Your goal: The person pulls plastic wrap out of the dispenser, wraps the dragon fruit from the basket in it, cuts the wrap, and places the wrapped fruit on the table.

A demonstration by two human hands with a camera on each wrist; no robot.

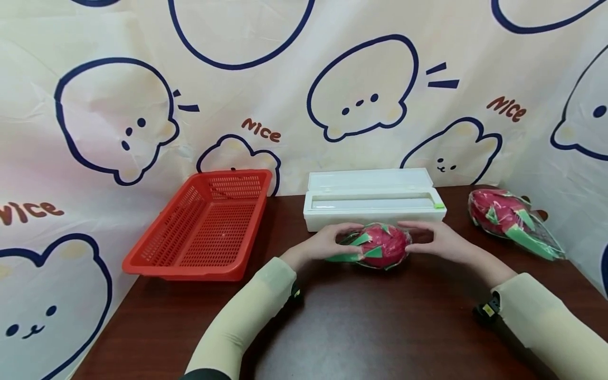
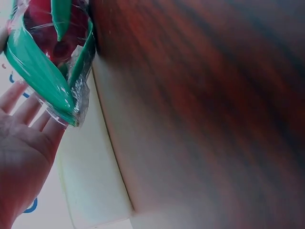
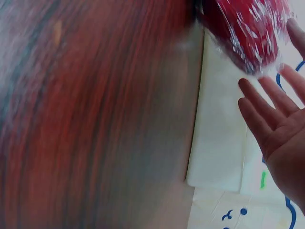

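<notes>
A red dragon fruit [image 1: 387, 245] with green leaf-like scales, wrapped in clear film, is at the table's middle, between my two hands. My left hand [image 1: 330, 241] is at its leafy end, fingers fairly straight and touching the film, the thumb at the fruit's near side. In the left wrist view, the green tip [image 2: 43, 78] overlaps those fingers. My right hand [image 1: 439, 241] faces the rounded end with fingers extended. From the right wrist, its fingertips appear beside the wrapped fruit [image 3: 248, 33]; whether they touch it I cannot tell.
Just behind the fruit stands a white cling film box [image 1: 375, 215] with its lid raised. To the left is a red plastic basket [image 1: 204, 272]. Another wrapped dragon fruit [image 1: 505, 214] lies at the back right. A patterned cloth [image 1: 294, 105] hangs behind the dark wooden table [image 1: 380, 327].
</notes>
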